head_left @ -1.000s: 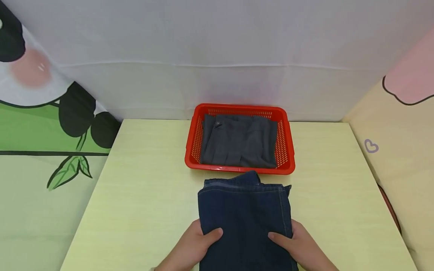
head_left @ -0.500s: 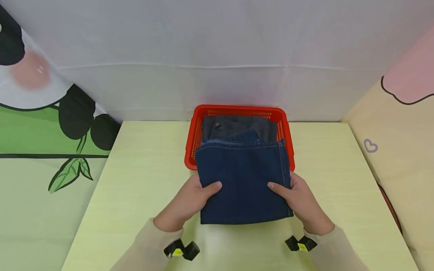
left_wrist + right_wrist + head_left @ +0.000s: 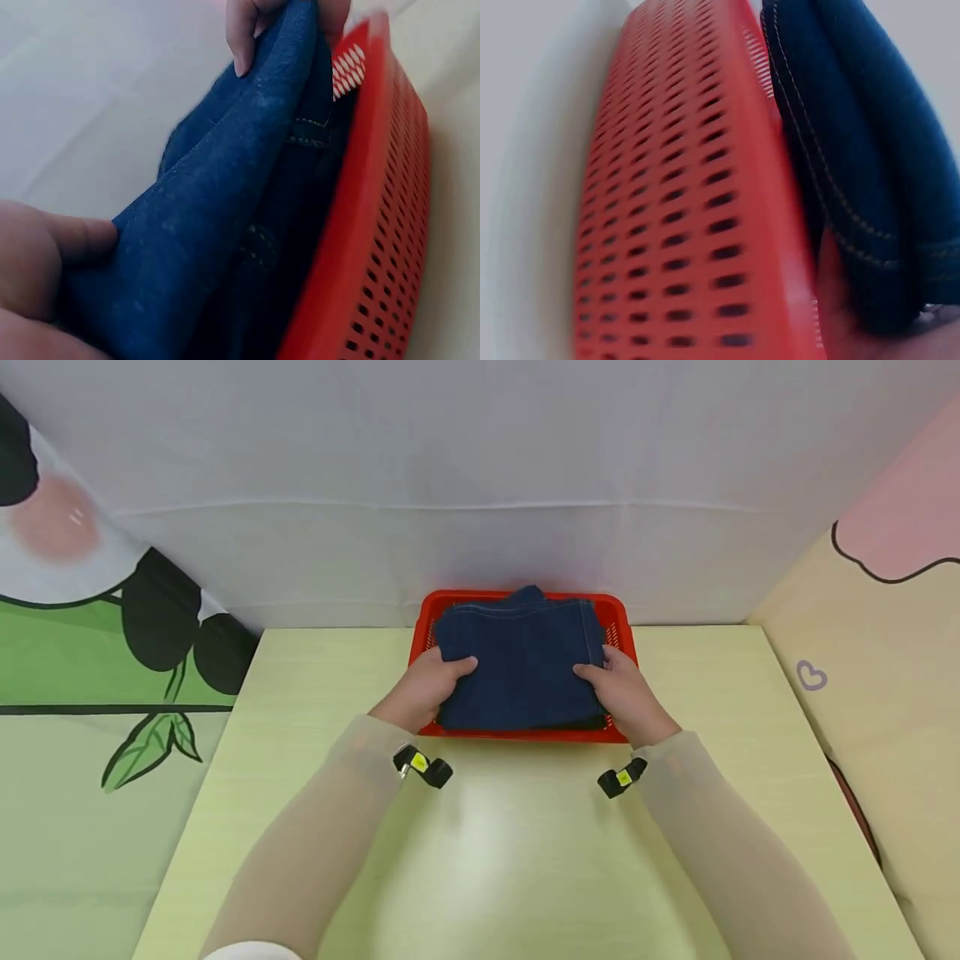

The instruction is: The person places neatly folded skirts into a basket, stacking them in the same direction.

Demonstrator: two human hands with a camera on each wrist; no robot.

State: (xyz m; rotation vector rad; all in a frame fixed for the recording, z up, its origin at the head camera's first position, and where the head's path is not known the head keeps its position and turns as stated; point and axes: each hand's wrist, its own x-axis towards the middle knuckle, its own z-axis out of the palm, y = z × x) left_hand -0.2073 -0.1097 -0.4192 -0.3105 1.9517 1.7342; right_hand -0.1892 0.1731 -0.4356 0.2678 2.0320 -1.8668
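Observation:
Folded blue jeans (image 3: 521, 668) lie over the opening of a red plastic basket (image 3: 517, 736) at the back of the table. My left hand (image 3: 431, 683) grips their left edge, thumb on top. On the right edge my right hand (image 3: 626, 689) does the same, its fingers underneath. In the left wrist view the jeans (image 3: 187, 225) slope down beside the basket's perforated wall (image 3: 390, 240). The right wrist view has the jeans (image 3: 847, 150) just inside the basket rim (image 3: 757, 165). The grey garment in the basket is almost wholly covered.
A pale yellow-green table (image 3: 480, 860) stretches in front of the basket. Behind it hangs a white cloth wall (image 3: 480, 527). Printed panels stand to the left (image 3: 112, 827) and right (image 3: 885, 710). Small black devices (image 3: 423, 766) sit at both wrists.
Both hands have carried the jeans forward, away from the table's front, until they lie over the basket. The grey garment, visible earlier, is now hidden beneath them. The basket stays in place.

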